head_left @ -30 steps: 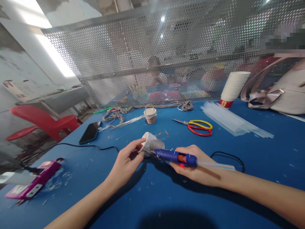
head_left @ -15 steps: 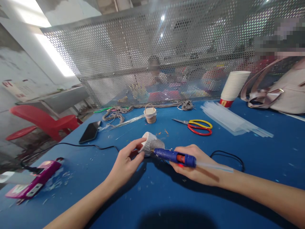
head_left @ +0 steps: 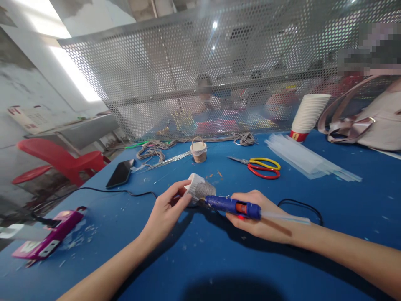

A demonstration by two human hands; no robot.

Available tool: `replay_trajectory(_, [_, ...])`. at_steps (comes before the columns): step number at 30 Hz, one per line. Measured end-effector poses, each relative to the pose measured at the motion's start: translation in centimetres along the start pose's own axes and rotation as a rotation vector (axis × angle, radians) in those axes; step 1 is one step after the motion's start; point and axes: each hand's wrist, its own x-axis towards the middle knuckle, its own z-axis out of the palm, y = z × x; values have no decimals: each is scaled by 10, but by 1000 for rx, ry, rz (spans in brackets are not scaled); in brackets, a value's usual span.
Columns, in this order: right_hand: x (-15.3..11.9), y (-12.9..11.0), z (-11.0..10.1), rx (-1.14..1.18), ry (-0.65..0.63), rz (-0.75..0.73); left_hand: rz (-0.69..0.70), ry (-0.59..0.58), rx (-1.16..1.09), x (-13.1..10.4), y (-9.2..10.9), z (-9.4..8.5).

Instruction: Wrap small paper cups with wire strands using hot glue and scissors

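A paper cup wrapped in grey cord (head_left: 204, 189), with a white band near its rim, lies tilted on its side in my left hand (head_left: 171, 209). The left fingers and thumb are closed around its rim end. My right hand (head_left: 255, 221) grips a blue hot glue gun (head_left: 230, 204) with a red light lit and a clear glue stick (head_left: 286, 217) poking out the back. The gun's nozzle points left and comes right up to the cup's lower side; whether it touches, I cannot tell. Behind stands a small finished-looking basket (head_left: 199, 152) with a thin handle.
Red-and-yellow scissors (head_left: 265, 167), glue sticks (head_left: 308, 158), stacked paper cups (head_left: 310, 115) and a pink bag (head_left: 380, 117) lie to the right. Left are a phone (head_left: 120, 173), grey cord (head_left: 152, 152) and a purple power strip (head_left: 52, 238). A perforated metal screen (head_left: 150, 79) stands behind.
The cup has turned slightly in my left hand, showing more of its grey cord wrapping. The glue gun stays close beside it, and the whole view has shifted a little.
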Motion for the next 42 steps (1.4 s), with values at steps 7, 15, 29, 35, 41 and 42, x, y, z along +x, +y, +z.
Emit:
replay_trajectory(7, [-1,-2,-4,111,1,-13,-19,39,15,2,-1,-1])
replay_trajectory(15, [-3,-3,-2,115,30,-48,-26,40,24,2,-1,1])
replay_trajectory(29, [0,1,6,103,-14,1,26,3,17,0,2,2])
replay_trajectory(35, [1,-1,7,111,-14,-2,12,-23,8,0,3,3])
replay_trajectory(41, [-1,-2,6,58,-5,-19,13,-24,13,0,5,3])
replay_trajectory(42, [-1,-2,6,62,-3,-18,13,-25,13,-1,5,2])
